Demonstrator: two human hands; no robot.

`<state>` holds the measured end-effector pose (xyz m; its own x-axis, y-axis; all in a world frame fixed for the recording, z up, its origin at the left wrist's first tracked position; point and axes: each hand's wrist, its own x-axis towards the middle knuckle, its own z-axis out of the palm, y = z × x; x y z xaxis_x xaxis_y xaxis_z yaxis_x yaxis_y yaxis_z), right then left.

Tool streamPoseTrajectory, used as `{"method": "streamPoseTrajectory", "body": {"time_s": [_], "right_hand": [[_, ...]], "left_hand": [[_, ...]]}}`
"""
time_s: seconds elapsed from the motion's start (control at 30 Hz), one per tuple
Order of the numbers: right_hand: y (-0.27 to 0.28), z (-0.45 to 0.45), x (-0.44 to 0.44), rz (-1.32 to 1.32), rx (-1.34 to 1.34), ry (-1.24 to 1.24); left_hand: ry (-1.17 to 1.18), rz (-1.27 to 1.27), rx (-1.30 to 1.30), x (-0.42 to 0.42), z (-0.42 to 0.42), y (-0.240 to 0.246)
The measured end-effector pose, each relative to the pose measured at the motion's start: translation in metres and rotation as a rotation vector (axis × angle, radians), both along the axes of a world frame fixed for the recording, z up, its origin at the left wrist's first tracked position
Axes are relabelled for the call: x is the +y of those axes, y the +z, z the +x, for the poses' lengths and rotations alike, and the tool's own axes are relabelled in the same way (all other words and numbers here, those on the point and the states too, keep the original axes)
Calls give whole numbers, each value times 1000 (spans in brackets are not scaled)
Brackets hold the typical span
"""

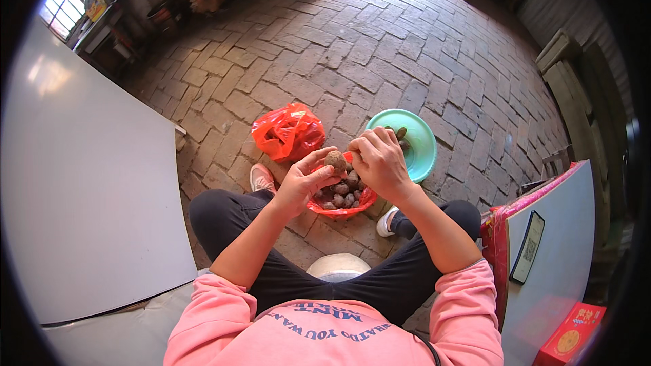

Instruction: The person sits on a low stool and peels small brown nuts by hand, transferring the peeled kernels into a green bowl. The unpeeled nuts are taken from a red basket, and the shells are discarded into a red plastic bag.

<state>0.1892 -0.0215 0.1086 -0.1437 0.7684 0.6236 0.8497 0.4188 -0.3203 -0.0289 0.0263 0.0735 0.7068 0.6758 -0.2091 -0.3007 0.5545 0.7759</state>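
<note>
My left hand (304, 183) holds a round, rough brown tuber (335, 159), which looks like a small taro, between thumb and fingers. Close beside it, my right hand (380, 161) has its fingers curled inward. Something red shows at the right fingertips; whether it is a tool or bag plastic, I cannot tell. Beneath both hands an opened red plastic bag (342, 213) holds several dark brown tubers (341, 189). Past the right hand is a mint-green plastic basin (426, 148) with a few tubers (401, 133) in it, partly hidden by that hand.
A crumpled red plastic bag (288, 133) sits on the brick floor (325, 81). At the left stands a large white panel (101, 178). On the right, a board-topped surface (559, 244) carries a phone (527, 248) and a red box (570, 334). A pale round object (338, 266) shows between my legs.
</note>
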Motion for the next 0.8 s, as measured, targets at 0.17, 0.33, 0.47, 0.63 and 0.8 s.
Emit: {"method": "streamPoseTrajectory", "body": {"time_s": [0.17, 0.33, 0.47, 0.63, 0.8], "right_hand": [[9, -9, -3, 29, -14, 85], [1, -13, -2, 7, -89, 16], [-5, -2, 2, 2, -22, -88], [2, 3, -2, -78, 102, 3], [0, -9, -5, -40, 42, 25]], "left_hand": [[19, 31, -5, 2, -4, -9], [-19, 78, 55, 0, -1, -10], [-34, 24, 5, -1, 1, -3], [-7, 6, -19, 0, -4, 0], [52, 133, 53, -1, -1, -10]]}}
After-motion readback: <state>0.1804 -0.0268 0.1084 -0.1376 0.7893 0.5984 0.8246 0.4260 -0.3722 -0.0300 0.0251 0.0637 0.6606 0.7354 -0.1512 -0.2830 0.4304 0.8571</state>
